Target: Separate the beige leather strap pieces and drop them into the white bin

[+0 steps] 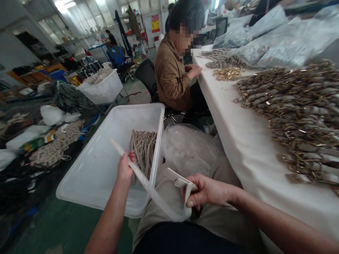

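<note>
My left hand [125,168], above the white bin [90,169], is closed around a pale flat strap [150,190]. One end of the strap juts past the fingers toward the far side of the bin. From there it runs down over my lap and curves up to my right hand [202,190]. That hand pinches the strap's other part along with several folded pale strips, whose ends stick out to the left. Many beige straps [144,148] lie heaped in the bin's right side.
On the white table [238,141] to the right lies a large pile of straps with metal buckles [304,113], with gold-coloured metal pieces [227,73] farther back. A co-worker [172,70] sits at the table's edge. A clear plastic bag [189,144] stands beside the bin.
</note>
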### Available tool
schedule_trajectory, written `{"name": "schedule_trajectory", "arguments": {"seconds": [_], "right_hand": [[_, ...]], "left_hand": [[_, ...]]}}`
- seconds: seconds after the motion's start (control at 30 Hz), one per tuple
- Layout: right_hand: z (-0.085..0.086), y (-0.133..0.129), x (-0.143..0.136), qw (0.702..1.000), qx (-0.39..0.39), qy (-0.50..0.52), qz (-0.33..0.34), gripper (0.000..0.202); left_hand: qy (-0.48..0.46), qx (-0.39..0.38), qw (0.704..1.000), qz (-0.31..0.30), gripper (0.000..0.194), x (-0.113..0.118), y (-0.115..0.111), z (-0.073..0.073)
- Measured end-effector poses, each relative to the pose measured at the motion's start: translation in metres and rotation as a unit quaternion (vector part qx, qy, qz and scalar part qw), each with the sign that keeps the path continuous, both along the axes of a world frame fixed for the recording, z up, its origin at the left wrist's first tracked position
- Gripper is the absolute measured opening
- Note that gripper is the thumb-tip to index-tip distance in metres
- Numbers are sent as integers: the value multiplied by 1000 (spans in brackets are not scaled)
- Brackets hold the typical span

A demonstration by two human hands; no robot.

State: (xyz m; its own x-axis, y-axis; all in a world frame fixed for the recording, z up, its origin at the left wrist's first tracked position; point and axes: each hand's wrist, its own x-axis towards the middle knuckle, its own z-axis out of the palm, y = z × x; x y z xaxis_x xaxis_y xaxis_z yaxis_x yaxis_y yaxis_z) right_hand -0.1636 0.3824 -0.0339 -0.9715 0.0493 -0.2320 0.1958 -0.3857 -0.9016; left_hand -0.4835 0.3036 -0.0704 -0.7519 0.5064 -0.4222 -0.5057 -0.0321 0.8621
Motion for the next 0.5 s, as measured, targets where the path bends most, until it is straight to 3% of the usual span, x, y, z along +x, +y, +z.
{"name": "schedule_trajectory", "arguments": {"seconds": [0.1,0.2,0.27,0.37,0.5], "right_hand": [[-14,14,-6,988,24,1,-150,50],[-25,36,-7,955,59,-8,-291,52],[-30,50,-5,929,74,-27,-361,51],[-33,64,1,903,73,-48,-422,46],[-25,68,7,905,60,-28,-421,45]], "left_hand": [[-34,8,990,-135,21,49,11,-7],[-58,3,945,-321,42,107,9,-16],[-71,-3,917,-393,56,137,3,-18],[-88,-20,885,-456,60,160,-7,-17],[-80,-28,860,-503,56,163,-14,-20]]}}
